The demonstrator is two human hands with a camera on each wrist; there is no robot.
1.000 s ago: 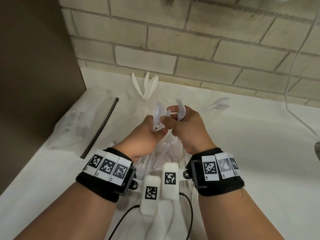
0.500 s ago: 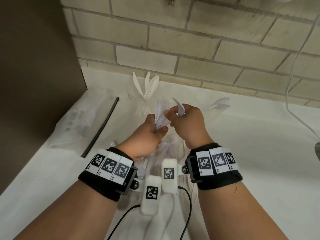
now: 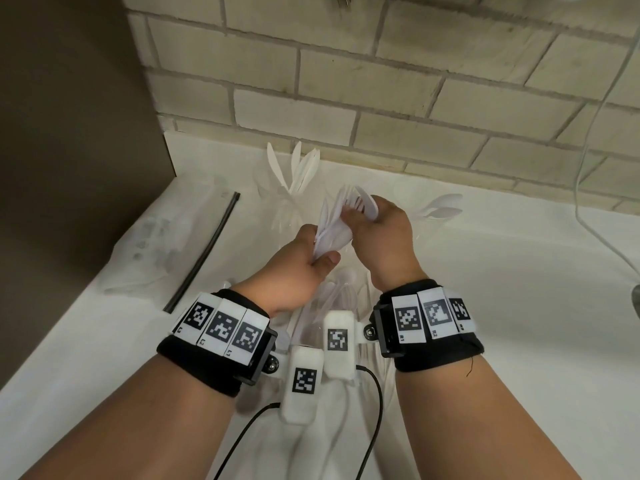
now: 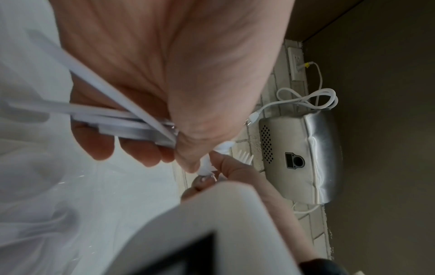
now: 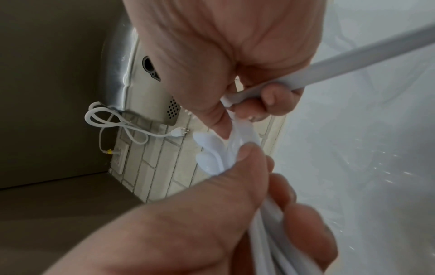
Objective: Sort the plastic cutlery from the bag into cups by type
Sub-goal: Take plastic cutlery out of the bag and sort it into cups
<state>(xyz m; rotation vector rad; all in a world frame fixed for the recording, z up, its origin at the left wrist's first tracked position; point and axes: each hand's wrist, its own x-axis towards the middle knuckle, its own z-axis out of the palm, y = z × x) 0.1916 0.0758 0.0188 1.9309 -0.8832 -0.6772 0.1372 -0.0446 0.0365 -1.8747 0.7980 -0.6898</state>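
Since the earlier frame, raised a little and drawn closer: both hands, with a fork head now fanned out above the right fingers. Nearest, loose cutlery point(image 3: 341, 296) heaped below the wrists, mid-tabletop. Above it, left hand point(image 3: 298, 268) curled round a bundle of white pieces point(image 3: 330, 233); right hand point(image 3: 381, 233) pinching one fork point(image 3: 360, 202) out of it, probably for a cup. Farther back, clear cups near the tabletop's rear edge: knives point(image 3: 298, 168), spoons point(image 3: 441, 206). Empty bag point(image 3: 152, 237) toward the left edge.
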